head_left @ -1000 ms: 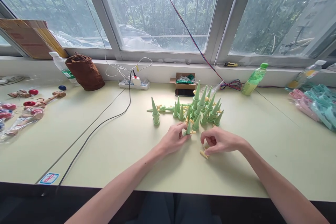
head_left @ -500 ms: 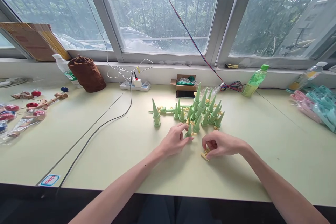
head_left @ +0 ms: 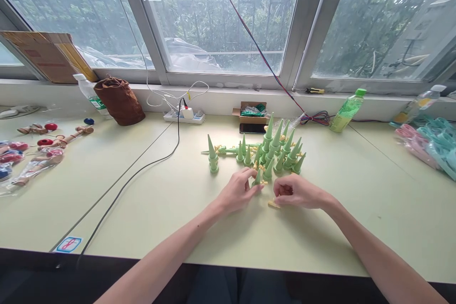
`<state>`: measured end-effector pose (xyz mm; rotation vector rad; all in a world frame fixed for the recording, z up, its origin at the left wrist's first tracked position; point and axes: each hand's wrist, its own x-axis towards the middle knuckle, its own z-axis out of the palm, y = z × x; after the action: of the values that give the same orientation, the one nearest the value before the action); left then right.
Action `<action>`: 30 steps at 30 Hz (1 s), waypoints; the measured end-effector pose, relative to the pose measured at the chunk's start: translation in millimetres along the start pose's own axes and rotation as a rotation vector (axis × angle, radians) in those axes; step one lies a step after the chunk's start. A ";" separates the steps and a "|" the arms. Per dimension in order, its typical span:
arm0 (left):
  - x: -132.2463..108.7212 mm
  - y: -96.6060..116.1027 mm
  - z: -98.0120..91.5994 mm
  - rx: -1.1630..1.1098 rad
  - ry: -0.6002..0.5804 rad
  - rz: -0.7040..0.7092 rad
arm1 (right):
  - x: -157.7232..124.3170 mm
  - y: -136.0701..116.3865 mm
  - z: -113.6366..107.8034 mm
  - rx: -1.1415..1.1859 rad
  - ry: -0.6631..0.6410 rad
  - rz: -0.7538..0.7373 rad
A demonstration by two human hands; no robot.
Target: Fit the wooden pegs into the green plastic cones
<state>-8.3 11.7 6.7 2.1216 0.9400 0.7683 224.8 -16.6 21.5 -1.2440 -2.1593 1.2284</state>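
My left hand (head_left: pixel 240 189) is closed around a small green cone piece (head_left: pixel 258 178), which stands upright with a yellow bit at its right side. My right hand (head_left: pixel 297 191) pinches a small yellow piece (head_left: pixel 273 204) just above or on the table, to the right of the cone. Behind both hands stands a cluster of green cones (head_left: pixel 276 142) with yellow parts among them. One taller green cone (head_left: pixel 213 156) stands apart on the left, and green pieces lie flat (head_left: pixel 230 150) behind it.
A phone (head_left: pixel 252 128) and an open carton (head_left: pixel 253 119) are behind the cones. Bottles (head_left: pixel 347 111), a brown pouch (head_left: pixel 119 99) and a power strip (head_left: pixel 195 118) line the back. A black cable (head_left: pixel 142 165) crosses the left; wooden toys (head_left: pixel 64 140) lie far left.
My right hand has moved slightly left and away from me with the yellow piece, closer to the cone. My left hand has stayed nearly in place on the small cone.
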 end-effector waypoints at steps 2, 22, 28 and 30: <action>0.1 0.0 0.1 0.000 0.002 0.006 | 0.3 1.8 0.7 0.052 0.043 -0.001; -1.7 -0.3 1.1 -0.006 -0.010 0.027 | 0.3 -0.3 4.2 -0.172 0.113 -0.032; -2.0 -1.4 2.4 -0.005 -0.011 0.033 | -0.8 -1.5 4.5 -0.206 0.086 -0.031; -1.8 -1.4 2.4 -0.006 -0.012 0.035 | -0.5 -1.9 4.2 -0.227 0.088 -0.050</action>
<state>-8.2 10.1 3.8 2.1399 0.8957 0.7740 221.3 -19.6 20.8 -1.2978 -2.2990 0.9102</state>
